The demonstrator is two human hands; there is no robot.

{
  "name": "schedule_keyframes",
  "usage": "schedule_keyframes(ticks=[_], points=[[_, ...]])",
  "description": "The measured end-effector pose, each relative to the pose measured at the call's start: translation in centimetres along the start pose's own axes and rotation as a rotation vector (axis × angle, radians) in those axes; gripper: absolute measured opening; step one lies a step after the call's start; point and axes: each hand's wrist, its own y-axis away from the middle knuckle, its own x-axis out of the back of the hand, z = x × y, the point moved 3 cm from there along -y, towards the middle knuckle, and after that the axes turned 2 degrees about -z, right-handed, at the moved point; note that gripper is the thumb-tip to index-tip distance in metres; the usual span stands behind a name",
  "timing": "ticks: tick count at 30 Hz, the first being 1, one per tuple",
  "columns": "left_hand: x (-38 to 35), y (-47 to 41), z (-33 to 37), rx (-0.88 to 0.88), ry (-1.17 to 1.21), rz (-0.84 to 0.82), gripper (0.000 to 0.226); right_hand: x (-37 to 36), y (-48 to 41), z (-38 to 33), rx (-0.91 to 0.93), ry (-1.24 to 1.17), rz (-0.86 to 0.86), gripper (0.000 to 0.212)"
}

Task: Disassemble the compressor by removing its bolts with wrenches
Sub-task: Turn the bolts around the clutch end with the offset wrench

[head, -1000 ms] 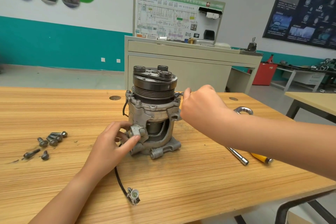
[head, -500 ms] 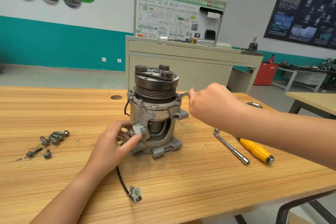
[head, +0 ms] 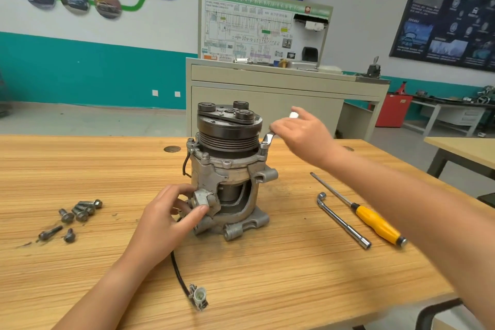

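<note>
The grey metal compressor [head: 227, 169] stands upright in the middle of the wooden table [head: 267, 276], its black pulley on top. My left hand [head: 168, 217] grips a lug on its lower left side. My right hand [head: 300, 134] is at the upper right of the compressor, closed on a silver wrench [head: 267, 139]. The wrench's head sits on a bolt [head: 263, 145] at the housing's upper right rim, and its far end sticks out above my fingers. Two more bolts show on the rim at the left.
Several loose bolts [head: 77, 213] lie on the table at the left. An L-shaped socket wrench [head: 342, 220] and a yellow-handled screwdriver [head: 375, 222] lie at the right. The compressor's black cable with its connector [head: 198, 296] trails toward the front edge. A cabinet stands behind the table.
My right hand has swung the wrench handle away from me and to the right around the bolt. The L-shaped wrench and screwdriver have come out from behind my arm. My left hand keeps its hold.
</note>
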Motion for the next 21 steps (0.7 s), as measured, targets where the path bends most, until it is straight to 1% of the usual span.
schedule_keyframes(ticks=[1,2,4,6,7,9,11,12,15,18,21], points=[[0.1,0.0,0.0,-0.002,0.003,0.001,0.030,-0.5,-0.5,-0.5,-0.019,-0.074,0.069,0.021],[0.1,0.0,0.0,-0.003,0.005,-0.001,0.031,-1.0,-1.0,-1.1,-0.031,-0.142,0.087,0.023],[0.1,-0.1,0.0,-0.007,0.007,-0.005,0.031,-1.7,-1.2,-1.8,-0.040,-0.237,0.068,0.026],[0.2,-0.1,-0.1,-0.005,0.008,-0.003,0.032,-1.6,-0.7,-1.1,-0.098,-0.270,0.030,0.022],[0.2,-0.1,0.0,-0.004,0.007,-0.003,0.032,-1.3,-0.3,-0.3,-0.177,-0.292,0.026,0.019],[0.1,0.0,0.0,-0.003,0.003,-0.003,0.032,0.0,0.6,1.3,-0.388,-0.370,0.020,0.024],[0.1,0.0,0.1,-0.004,0.000,0.003,0.034,1.5,1.2,1.8,-0.463,-0.393,-0.017,0.022],[0.1,0.0,0.2,-0.005,-0.001,0.004,0.034,2.2,1.6,1.6,-0.460,-0.371,-0.057,0.020],[0.1,0.1,0.3,-0.006,0.001,0.001,0.032,4.1,2.9,-0.1,-0.364,-0.203,-0.224,0.014],[0.1,0.1,0.4,-0.008,-0.002,-0.002,0.032,5.5,3.5,-2.0,-0.309,-0.074,-0.407,0.021],[0.1,0.1,0.4,-0.011,-0.002,0.002,0.033,6.7,3.1,-3.6,-0.209,0.022,-0.483,0.026]])
